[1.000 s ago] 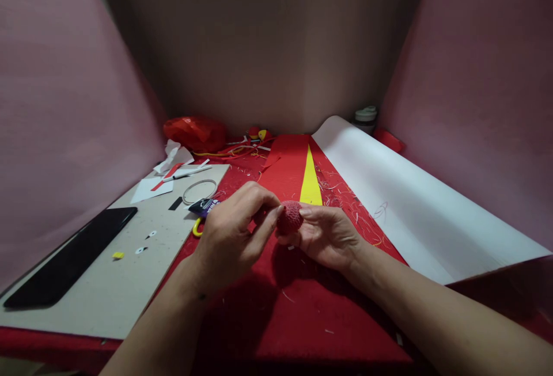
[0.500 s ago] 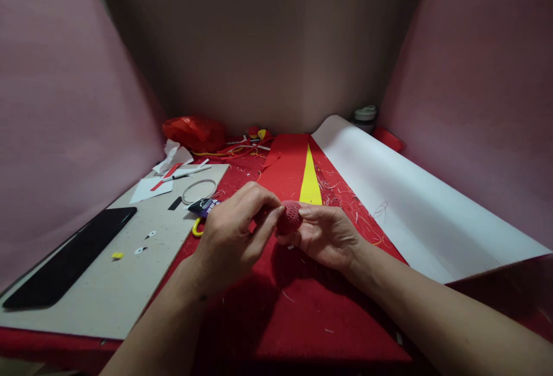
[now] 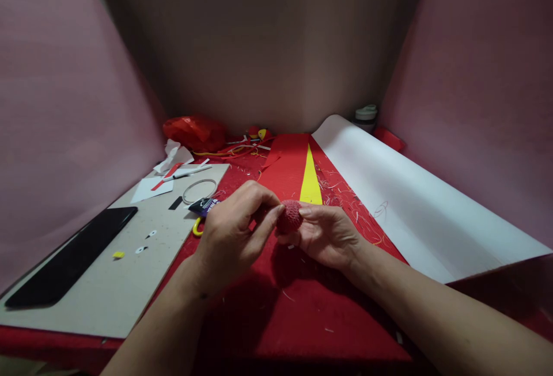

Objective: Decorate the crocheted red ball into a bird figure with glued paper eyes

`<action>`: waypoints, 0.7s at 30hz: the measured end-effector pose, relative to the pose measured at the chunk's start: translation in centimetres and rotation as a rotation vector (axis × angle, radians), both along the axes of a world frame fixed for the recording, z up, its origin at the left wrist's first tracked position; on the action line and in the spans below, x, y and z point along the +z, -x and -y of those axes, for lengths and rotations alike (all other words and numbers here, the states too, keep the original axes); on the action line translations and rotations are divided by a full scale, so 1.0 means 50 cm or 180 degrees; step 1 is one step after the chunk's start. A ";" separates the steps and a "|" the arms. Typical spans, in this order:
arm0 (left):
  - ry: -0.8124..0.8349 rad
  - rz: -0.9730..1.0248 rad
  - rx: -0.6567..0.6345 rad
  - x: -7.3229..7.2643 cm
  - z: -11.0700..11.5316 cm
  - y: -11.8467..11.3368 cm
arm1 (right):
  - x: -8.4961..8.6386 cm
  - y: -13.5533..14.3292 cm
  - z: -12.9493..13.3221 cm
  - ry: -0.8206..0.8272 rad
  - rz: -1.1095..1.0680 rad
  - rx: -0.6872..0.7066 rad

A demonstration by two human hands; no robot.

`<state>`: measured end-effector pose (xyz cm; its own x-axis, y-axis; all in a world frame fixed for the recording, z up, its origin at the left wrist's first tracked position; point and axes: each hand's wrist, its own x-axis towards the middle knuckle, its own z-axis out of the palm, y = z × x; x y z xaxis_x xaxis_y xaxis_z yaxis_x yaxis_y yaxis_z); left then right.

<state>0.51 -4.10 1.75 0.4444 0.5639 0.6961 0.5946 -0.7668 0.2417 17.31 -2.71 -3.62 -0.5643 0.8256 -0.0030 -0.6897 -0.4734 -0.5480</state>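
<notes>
Between my hands, over the front middle of the table, is a small red ribbed dome (image 3: pixel 289 216). My right hand (image 3: pixel 326 232) grips its right side, with the thumb on top and the fingers curled beneath. At its left edge, my left hand (image 3: pixel 242 229) pinches with thumb and forefinger, and the fingers hide part of that side. Just beyond lie a red corrugated sheet (image 3: pixel 287 163) and a yellow corrugated strip (image 3: pixel 310 183) that tapers away from me. A dark purple tube (image 3: pixel 204 207) and a yellow loop handle (image 3: pixel 197 227) show beside my left hand.
On the left, a grey board (image 3: pixel 159 272) carries a black tablet-like slab (image 3: pixel 73 258), paper eyes (image 3: pixel 141 250), a yellow scrap (image 3: pixel 118 255), a ring (image 3: pixel 199 192) and a pen (image 3: pixel 190 172). A curled white sheet (image 3: pixel 410 209) covers the right. A red bag (image 3: pixel 194 132) lies behind.
Almost nothing differs. Both hands keep their hold on the red ribbed dome, with only a very slight shift of the fingers and the view.
</notes>
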 end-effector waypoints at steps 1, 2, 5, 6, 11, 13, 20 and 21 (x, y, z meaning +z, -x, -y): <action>0.0006 -0.0009 -0.0013 0.000 0.000 0.000 | 0.000 0.000 0.000 0.0008 0.0001 0.0001; 0.0015 -0.0019 -0.0027 -0.001 -0.001 0.000 | 0.000 -0.001 0.001 0.0017 0.0004 -0.0002; 0.0076 -0.0048 -0.0071 0.000 -0.001 0.001 | 0.001 -0.001 0.001 0.0014 0.0048 -0.0004; 0.0093 -0.0052 -0.0083 0.000 0.000 0.002 | 0.002 -0.001 0.001 0.0006 0.0075 -0.0005; 0.0133 -0.0006 -0.0123 0.003 0.005 0.003 | 0.003 0.000 -0.001 0.0014 0.0171 -0.0039; 0.0156 -0.0001 -0.0118 0.004 0.004 0.003 | 0.004 0.000 -0.001 0.0030 0.0167 -0.0046; 0.0157 -0.0010 -0.0089 0.004 0.001 0.001 | 0.005 0.000 0.002 0.0103 0.0119 -0.0084; 0.0164 -0.0012 -0.0088 0.004 0.000 0.001 | 0.005 0.000 0.002 0.0106 0.0103 -0.0082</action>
